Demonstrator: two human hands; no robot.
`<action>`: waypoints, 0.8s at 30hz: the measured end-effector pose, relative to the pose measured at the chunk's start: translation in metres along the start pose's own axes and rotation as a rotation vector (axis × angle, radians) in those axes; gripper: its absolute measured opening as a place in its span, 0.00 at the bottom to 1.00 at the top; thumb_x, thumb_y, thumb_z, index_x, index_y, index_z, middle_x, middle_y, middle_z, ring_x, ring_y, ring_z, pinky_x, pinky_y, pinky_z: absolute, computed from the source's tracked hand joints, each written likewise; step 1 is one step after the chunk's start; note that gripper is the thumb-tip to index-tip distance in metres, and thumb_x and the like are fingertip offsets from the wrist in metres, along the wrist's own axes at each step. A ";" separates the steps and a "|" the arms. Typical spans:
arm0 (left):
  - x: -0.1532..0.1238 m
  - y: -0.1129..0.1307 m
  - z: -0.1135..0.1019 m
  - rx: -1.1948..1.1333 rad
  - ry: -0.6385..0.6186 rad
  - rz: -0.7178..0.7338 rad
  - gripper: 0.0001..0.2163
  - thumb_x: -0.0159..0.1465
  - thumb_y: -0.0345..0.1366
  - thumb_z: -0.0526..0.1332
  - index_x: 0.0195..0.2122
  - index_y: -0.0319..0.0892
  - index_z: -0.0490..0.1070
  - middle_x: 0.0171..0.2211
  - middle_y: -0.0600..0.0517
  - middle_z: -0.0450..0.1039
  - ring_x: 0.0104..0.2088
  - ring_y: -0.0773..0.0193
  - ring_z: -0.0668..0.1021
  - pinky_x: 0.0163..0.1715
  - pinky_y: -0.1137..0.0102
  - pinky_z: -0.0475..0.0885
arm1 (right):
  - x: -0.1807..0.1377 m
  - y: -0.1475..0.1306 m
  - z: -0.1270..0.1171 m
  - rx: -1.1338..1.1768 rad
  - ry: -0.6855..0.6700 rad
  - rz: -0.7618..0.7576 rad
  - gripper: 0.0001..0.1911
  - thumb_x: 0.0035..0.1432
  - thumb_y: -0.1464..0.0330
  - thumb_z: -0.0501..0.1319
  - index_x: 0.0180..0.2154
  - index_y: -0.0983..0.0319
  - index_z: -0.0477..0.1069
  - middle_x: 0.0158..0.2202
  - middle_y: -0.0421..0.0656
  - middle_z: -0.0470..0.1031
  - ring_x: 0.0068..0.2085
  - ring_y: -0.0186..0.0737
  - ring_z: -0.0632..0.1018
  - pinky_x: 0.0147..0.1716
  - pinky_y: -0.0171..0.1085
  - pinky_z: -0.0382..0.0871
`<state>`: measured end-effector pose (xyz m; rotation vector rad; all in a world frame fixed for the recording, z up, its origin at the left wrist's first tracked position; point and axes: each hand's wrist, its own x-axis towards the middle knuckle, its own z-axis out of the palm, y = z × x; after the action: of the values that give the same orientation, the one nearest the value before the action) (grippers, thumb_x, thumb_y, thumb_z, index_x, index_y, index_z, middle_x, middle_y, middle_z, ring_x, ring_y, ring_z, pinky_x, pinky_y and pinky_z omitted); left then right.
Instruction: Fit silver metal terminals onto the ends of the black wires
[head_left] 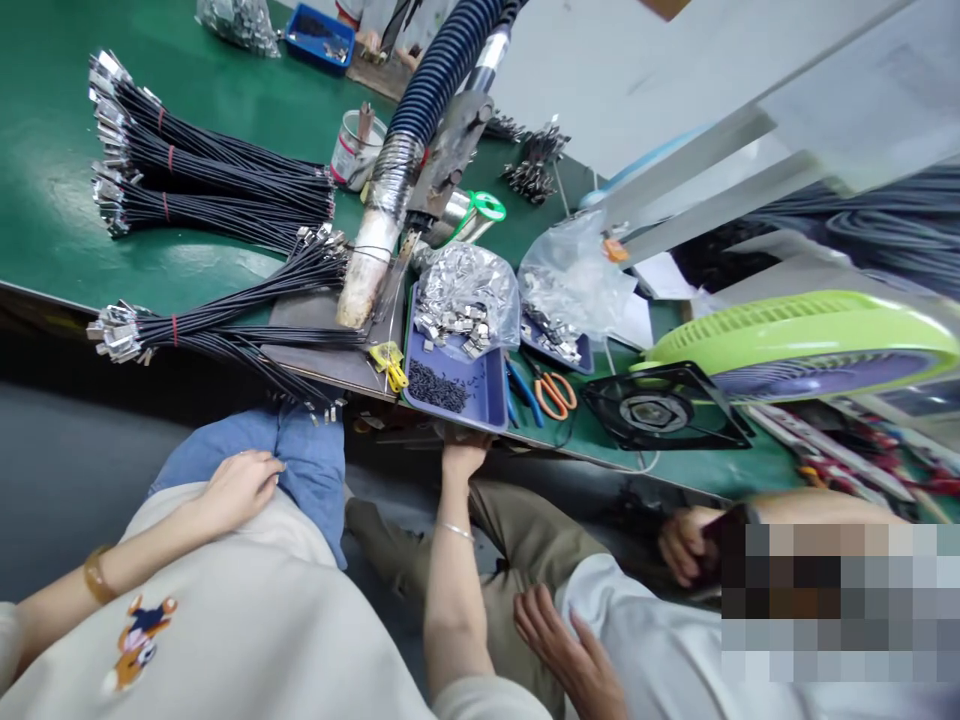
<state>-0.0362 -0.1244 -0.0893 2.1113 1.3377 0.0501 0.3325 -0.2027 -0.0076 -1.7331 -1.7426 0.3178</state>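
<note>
My left hand (244,488) lies on my lap, fingers stretched out over the shirt hem and jeans, holding nothing. My right hand (463,458) reaches to the table's front edge, just below a purple tray (491,385). Its fingers are hidden there, so what they touch does not show. In that tray are small black pieces (439,385) and a clear bag of metal connectors (469,300). Left of the tray lies a yellow clip-like tool (388,365). Black cables with metal ends (247,305) lie partly over a board (307,345) in front of me.
A black ribbed hose (442,80) hangs over the table. Tied cable bundles (217,170) lie at the left. Blue-handled pliers (525,392), orange-handled scissors (555,393), a black fan (660,408) and a green fan (810,330) stand right. A co-worker's hand (566,645) is close beside me.
</note>
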 end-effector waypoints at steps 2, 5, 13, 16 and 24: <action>-0.004 -0.008 0.008 -0.008 -0.055 -0.034 0.17 0.64 0.27 0.54 0.45 0.43 0.81 0.42 0.44 0.82 0.45 0.54 0.83 0.46 0.64 0.76 | 0.008 0.001 0.036 0.011 0.051 0.054 0.13 0.61 0.59 0.66 0.48 0.47 0.77 0.50 0.49 0.80 0.53 0.49 0.79 0.49 0.45 0.75; -0.010 -0.012 0.010 -0.007 -0.109 -0.058 0.18 0.65 0.27 0.53 0.48 0.41 0.80 0.45 0.44 0.83 0.46 0.54 0.83 0.48 0.64 0.76 | 0.022 0.008 0.105 0.021 0.154 0.149 0.16 0.61 0.57 0.62 0.49 0.51 0.77 0.46 0.51 0.81 0.50 0.53 0.81 0.48 0.51 0.76; 0.022 0.048 -0.069 0.235 0.070 -0.093 0.29 0.71 0.33 0.48 0.73 0.31 0.49 0.35 0.41 0.82 0.36 0.53 0.85 0.38 0.66 0.76 | 0.025 -0.008 0.184 0.090 0.398 0.240 0.19 0.65 0.59 0.54 0.44 0.64 0.76 0.40 0.53 0.83 0.42 0.46 0.83 0.50 0.50 0.76; 0.051 0.067 -0.100 0.331 0.152 -0.142 0.30 0.71 0.30 0.47 0.73 0.25 0.42 0.36 0.37 0.82 0.39 0.51 0.85 0.40 0.65 0.75 | 0.022 -0.030 0.177 0.102 0.403 0.187 0.15 0.65 0.60 0.57 0.43 0.62 0.77 0.41 0.50 0.83 0.44 0.46 0.83 0.55 0.52 0.74; 0.021 0.051 -0.068 0.235 -0.011 0.013 0.31 0.69 0.30 0.49 0.72 0.26 0.46 0.34 0.38 0.82 0.36 0.52 0.85 0.38 0.65 0.76 | 0.008 -0.067 0.179 0.131 0.416 0.012 0.10 0.66 0.66 0.59 0.42 0.60 0.78 0.37 0.45 0.85 0.40 0.42 0.84 0.53 0.50 0.78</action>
<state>-0.0091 -0.0881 -0.0143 2.3111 1.3797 -0.1194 0.1734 -0.1530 -0.1013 -1.5814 -1.3799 0.0654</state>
